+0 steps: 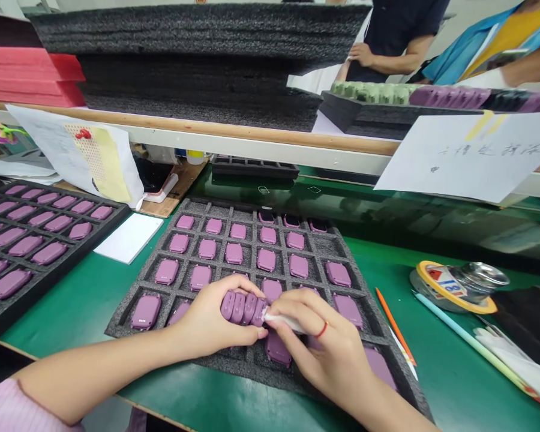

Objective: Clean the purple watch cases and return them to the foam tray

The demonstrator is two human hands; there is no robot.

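My left hand (204, 321) is closed around a row of several purple watch cases (238, 307), held together side by side above the tray. With thumb and fingers pinched, my right hand (330, 339) grips a white wipe (288, 324) and presses its tip against the rightmost case of the row. A red band circles one right finger. Beneath both hands lies a black foam tray (326, 246), divided into compartments. Purple watch cases (266, 259) sit singly in many of them. My hands hide some of the middle and front compartments.
Another foam tray of purple cases (24, 246) stands at left, near white paper (129, 238). An orange stick (393, 324), a metal-topped bottle (468, 285) and a light-blue stick (459, 333) lie right. A shelf (234, 133) with foam stacks crosses behind; people stand beyond.
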